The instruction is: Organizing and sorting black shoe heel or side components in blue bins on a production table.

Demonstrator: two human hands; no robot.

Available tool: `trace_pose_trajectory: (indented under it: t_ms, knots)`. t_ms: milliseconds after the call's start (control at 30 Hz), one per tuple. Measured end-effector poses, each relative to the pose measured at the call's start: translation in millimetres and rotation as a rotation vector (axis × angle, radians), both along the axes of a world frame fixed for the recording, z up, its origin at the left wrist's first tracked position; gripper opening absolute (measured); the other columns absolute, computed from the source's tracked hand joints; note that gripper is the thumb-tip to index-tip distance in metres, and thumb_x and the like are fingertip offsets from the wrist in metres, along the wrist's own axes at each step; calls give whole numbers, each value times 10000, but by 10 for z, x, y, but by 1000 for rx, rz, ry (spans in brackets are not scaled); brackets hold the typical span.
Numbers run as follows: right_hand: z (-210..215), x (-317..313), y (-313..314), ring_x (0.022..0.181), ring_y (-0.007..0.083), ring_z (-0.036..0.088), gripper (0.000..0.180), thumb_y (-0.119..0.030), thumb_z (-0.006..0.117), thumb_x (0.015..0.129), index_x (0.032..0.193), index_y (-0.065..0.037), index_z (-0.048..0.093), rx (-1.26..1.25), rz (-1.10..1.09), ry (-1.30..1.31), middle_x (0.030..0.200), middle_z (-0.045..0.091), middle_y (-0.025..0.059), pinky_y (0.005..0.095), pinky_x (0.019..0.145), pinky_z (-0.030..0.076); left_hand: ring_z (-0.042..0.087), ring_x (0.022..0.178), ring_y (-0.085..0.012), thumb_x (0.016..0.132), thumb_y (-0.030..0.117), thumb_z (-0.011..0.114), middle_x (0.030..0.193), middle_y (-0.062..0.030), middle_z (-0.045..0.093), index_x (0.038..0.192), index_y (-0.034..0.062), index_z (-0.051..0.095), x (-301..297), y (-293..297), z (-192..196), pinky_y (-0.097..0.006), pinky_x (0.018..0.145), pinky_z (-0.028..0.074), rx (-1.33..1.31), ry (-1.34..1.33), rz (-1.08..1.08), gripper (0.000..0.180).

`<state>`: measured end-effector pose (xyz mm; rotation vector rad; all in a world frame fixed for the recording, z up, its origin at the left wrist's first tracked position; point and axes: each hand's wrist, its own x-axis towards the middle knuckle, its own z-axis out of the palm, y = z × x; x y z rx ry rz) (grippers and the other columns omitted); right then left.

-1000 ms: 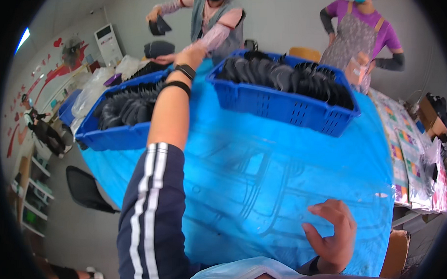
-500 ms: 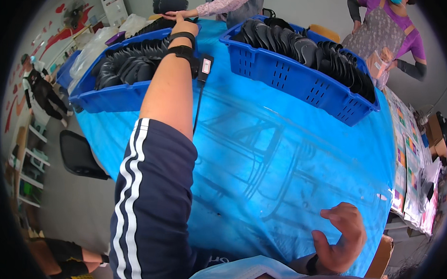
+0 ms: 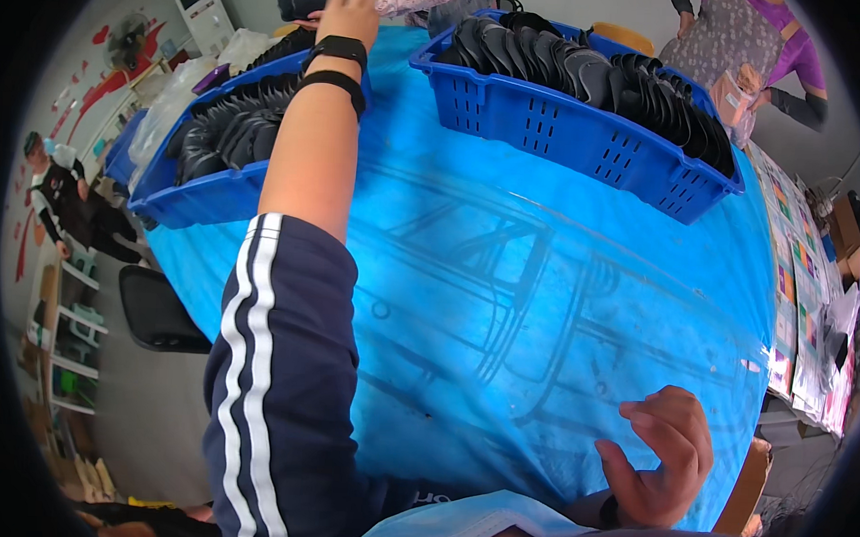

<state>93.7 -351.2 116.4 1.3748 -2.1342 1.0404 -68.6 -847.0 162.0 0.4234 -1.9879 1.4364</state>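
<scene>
My left arm reaches far across the blue-covered table (image 3: 428, 335). At the far left edge my left hand (image 3: 351, 18) is raised, fingers apart, with nothing visible in it. Right beside it are dark curved pieces (image 3: 305, 1), stacked together; a co-worker's hand, partly hidden behind mine, is at them. Under my left forearm stands a blue crate (image 3: 200, 204) packed with rows of curved black pieces (image 3: 231, 138). Low on the right, my right hand (image 3: 665, 457) hovers over the table with fingers loosely curled and thumb apart, holding nothing.
A second blue crate (image 3: 568, 122) full of similar black pieces stands at the far right. A co-worker in a patterned apron (image 3: 727, 37) stands behind it. Printed sheets (image 3: 794, 281) line the right side. A black chair (image 3: 159, 306) is at the left edge.
My left hand has lifted from near the co-worker's hand, and its fingers now point upward. The dark pieces beside it have shifted slightly. My right hand stays nearly still.
</scene>
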Motion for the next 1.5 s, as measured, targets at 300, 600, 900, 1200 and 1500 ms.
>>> trace_pose_trajectory:
  t_ms: [300,600,900,1200,1500]
  knots:
    - [26,27,-16,649,248,533,459,-70,730,565,965,-46,506,13,-21,3,770,593,110,363,583,422,528,977,-345,844,521,371,1223,-219,410,1310,64,163,-185,290,-261,-387,628,523,2052,1964,-523,686]
    - [58,44,-9,655,254,529,472,-54,725,561,980,-48,506,12,-54,29,782,590,109,343,569,418,603,655,-266,877,352,383,927,-180,580,1373,168,82,-114,291,-160,-332,469,493,2023,1412,-579,609]
    - [20,35,-62,655,251,530,483,-64,732,564,990,-56,505,15,-18,11,789,593,100,340,565,420,512,478,-143,828,135,384,675,-82,583,1388,271,-20,57,-325,-82,-282,447,441,1779,628,-158,705]
    - [23,41,-57,661,258,535,471,-75,729,582,995,-51,503,47,-39,36,797,590,94,348,574,422,502,472,-139,835,140,382,635,-67,565,1393,248,20,184,-203,-13,-288,444,433,1847,689,-211,673]
    - [49,51,-83,668,265,533,455,-48,721,560,966,-38,516,42,-24,19,803,585,99,347,570,418,501,449,-122,839,123,386,642,-59,590,1369,273,183,310,-309,12,-262,415,422,1798,559,-175,587]
